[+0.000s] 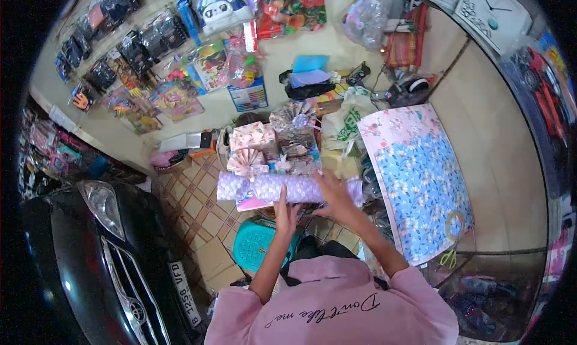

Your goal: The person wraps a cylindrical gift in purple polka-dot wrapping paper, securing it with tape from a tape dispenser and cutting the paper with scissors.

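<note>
A lavender patterned roll of wrapping paper [258,187] lies crosswise in front of me. My left hand [286,214] grips its near edge around the middle, one finger reaching up over the paper. Further right, my right hand [334,199] spans the roll, fingers over the top and thumb on the near side. Just beyond the roll are a floral pink gift box [253,136], a pleated paper fan [247,161] and grey-brown wrapped pieces [294,148]. A pink-and-white edge of something flat [255,204] shows beneath the roll.
On the glass case at right lie floral wrapping sheets [421,177], a tape roll [455,226] and yellow-green scissors [448,259]. A teal stool [259,244] stands below my left arm. A black car [90,255] is at left. Packaged goods [174,98] hang on the wall.
</note>
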The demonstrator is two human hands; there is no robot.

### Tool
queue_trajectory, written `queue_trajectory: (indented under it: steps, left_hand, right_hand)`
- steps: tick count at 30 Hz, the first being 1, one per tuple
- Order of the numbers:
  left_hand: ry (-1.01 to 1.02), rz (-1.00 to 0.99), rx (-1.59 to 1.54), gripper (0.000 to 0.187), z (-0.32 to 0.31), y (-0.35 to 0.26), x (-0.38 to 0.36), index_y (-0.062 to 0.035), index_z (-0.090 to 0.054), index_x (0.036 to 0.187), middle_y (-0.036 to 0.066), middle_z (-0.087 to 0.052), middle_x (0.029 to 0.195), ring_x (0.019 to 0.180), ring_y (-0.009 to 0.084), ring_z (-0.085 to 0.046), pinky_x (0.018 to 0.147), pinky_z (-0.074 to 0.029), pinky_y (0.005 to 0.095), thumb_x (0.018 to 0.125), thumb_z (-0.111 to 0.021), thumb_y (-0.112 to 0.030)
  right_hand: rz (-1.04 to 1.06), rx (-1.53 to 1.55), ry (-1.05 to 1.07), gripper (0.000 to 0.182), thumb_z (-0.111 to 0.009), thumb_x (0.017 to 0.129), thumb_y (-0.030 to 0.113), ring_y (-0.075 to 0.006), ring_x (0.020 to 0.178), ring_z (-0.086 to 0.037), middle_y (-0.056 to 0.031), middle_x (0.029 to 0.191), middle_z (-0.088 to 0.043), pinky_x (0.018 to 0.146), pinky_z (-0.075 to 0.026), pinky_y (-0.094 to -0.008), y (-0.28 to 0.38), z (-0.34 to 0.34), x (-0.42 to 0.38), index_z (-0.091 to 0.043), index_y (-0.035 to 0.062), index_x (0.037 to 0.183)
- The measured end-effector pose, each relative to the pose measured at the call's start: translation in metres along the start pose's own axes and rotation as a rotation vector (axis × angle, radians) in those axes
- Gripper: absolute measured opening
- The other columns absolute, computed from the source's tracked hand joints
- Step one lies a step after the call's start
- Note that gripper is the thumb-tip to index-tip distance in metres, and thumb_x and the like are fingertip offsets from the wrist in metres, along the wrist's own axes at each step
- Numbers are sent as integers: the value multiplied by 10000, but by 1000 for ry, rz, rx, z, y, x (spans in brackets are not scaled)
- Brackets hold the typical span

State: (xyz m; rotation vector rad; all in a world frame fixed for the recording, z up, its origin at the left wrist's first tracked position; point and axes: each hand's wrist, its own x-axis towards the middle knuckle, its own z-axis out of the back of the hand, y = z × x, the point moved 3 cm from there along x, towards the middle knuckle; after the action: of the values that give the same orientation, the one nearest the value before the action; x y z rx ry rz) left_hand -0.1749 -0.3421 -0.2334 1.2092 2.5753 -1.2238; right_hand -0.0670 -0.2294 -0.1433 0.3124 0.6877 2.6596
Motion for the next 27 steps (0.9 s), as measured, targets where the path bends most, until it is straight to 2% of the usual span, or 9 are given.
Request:
queue_trajectory:
  steps: [4, 7, 10, 11, 14, 15, 18, 23, 27]
  left_hand:
    - [-82, 84, -26, 521, 34, 15, -23, -113, -382, 1280, 72, -475, 1234, 1117, 217, -481, 893, -419, 414, 868, -575, -367]
    - [-170, 200, -74, 525, 58, 17, -30, -100, -454, 1226, 61, -506, 1190, 1094, 234, -481, 884, -405, 441, 828, -598, -411]
    - [-252, 284, -42, 458, 85, 15, -41, -114, -480, 1207, 68, -520, 1189, 1094, 196, -496, 831, -459, 393, 856, -563, -396]
    - [-338, 294, -30, 469, 103, 24, -41, -137, -477, 1210, 55, -514, 1194, 1094, 206, -493, 845, -452, 416, 839, -578, -405]
    - [-416, 306, -91, 470, 115, 23, -53, -154, -477, 1204, 45, -509, 1200, 1075, 214, -496, 870, -431, 445, 826, -595, -407]
    - [-416, 287, -130, 467, 120, 25, -55, -156, -477, 1201, 45, -511, 1199, 1069, 214, -498, 871, -426, 447, 824, -598, -405]
    - [-404, 242, -233, 460, 137, 36, -62, -159, -480, 1191, 43, -520, 1193, 1051, 209, -504, 861, -417, 442, 822, -603, -404]
    - [-290, 186, -240, 439, 150, 52, -80, -158, -486, 1182, 26, -547, 1159, 1017, 183, -520, 798, -410, 383, 833, -589, -403]
    - [-279, 154, -295, 447, 143, 55, -92, -124, -478, 1191, 38, -552, 1146, 1006, 178, -531, 808, -419, 366, 846, -576, -390]
  right_hand:
    - [98, -60, 125, 977, -814, 544, 232, -354, 1268, -321, -216, 1339, -340, 1003, -268, -504, 24, -69, -1, -292, 16, 1341]
    - [72, -90, 161, 725, -699, 654, 119, -315, 1164, -439, -176, 1228, -452, 946, -337, -499, 29, -110, 0, -365, 27, 1291]
    - [104, -106, 245, 488, -566, 742, 102, -313, 1058, -508, -160, 1091, -529, 869, -387, -480, 23, -153, 1, -428, 19, 1203]
    - [153, -102, 198, 698, -686, 610, 55, -319, 1031, -493, -148, 1085, -508, 830, -370, -446, 21, -167, -3, -391, 38, 1243]
    - [265, -68, 123, 401, -508, 766, 94, -311, 1000, -533, -157, 1038, -545, 824, -409, -442, 30, -176, -8, -463, 22, 1158]
    - [241, -8, 223, 428, -521, 756, 84, -314, 1014, -520, -160, 1040, -542, 849, -400, -441, 34, -173, -6, -458, 28, 1176]
    - [313, -68, 181, 480, -537, 747, 85, -320, 1018, -506, -158, 1031, -537, 870, -385, -442, 39, -184, -10, -433, 34, 1213]
    - [212, 173, 208, 876, -714, 582, 8, -358, 1241, -342, -219, 1288, -369, 1041, -246, -498, 40, -180, -41, -307, 72, 1355]
    - [167, 209, 157, 900, -762, 578, 104, -370, 1247, -324, -171, 1316, -352, 1034, -228, -525, 44, -158, -62, -306, 114, 1354]
